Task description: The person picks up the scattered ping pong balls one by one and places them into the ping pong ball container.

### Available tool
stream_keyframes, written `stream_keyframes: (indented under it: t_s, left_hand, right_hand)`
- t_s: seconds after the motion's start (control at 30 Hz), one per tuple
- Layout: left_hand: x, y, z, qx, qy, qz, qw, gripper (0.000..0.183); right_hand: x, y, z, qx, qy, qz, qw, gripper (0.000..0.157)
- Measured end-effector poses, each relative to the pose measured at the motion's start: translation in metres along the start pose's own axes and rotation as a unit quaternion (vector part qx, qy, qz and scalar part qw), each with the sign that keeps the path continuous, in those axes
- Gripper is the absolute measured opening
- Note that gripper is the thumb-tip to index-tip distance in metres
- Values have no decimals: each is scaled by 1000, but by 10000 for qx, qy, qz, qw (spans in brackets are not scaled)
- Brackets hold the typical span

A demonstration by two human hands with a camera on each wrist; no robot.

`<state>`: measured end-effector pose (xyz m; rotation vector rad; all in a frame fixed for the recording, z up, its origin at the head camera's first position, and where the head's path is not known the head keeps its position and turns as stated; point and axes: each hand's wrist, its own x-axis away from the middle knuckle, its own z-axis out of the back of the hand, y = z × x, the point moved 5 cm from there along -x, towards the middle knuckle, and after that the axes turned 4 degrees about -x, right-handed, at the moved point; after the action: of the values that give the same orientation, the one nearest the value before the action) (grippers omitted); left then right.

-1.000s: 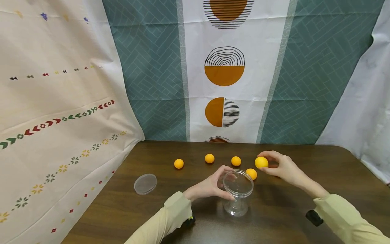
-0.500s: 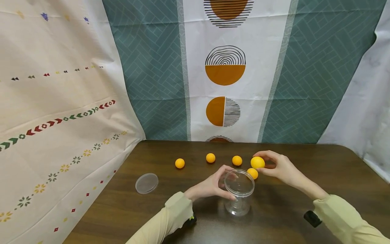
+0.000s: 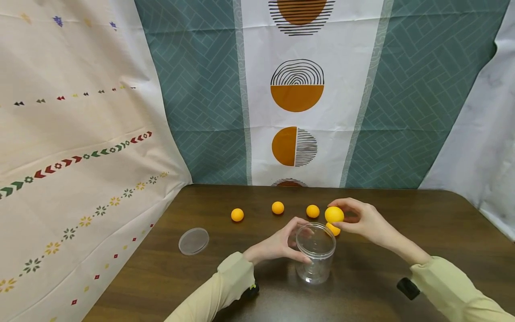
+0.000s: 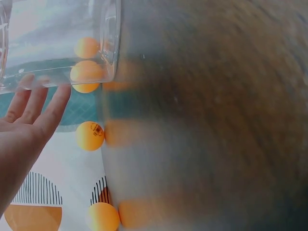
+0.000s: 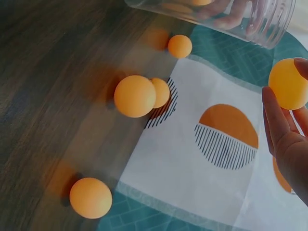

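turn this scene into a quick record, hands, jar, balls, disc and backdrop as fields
left hand: grips the clear jar
right hand: pinches an orange ball
clear jar: upright, mouth uncovered
loose balls: four visible on the table in the head view
clear disc: flat on the table, left of the clear jar
backdrop: teal and white cloth, orange designs

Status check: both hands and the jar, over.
Left hand holds clear jar, upright. Right hand pinches orange ball, outside it. Lid off, lying left; nothing visibly in the way.
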<state>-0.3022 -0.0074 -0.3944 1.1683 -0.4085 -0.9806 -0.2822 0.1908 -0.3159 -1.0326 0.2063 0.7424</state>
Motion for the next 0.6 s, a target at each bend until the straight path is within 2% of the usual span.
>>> stream_keyframes:
  t_s: [0.47,0.6]
  left_hand:
    - [1,0,-1,-31,-18,-5,10000,63]
    - [2,8,-1,-26,-23,-23,10000,64]
  right_hand:
    - [-5,-14,-11,-293,-159,13,9994,42]
    - [-5,-16,-14,-416,-199,-13,9989,42]
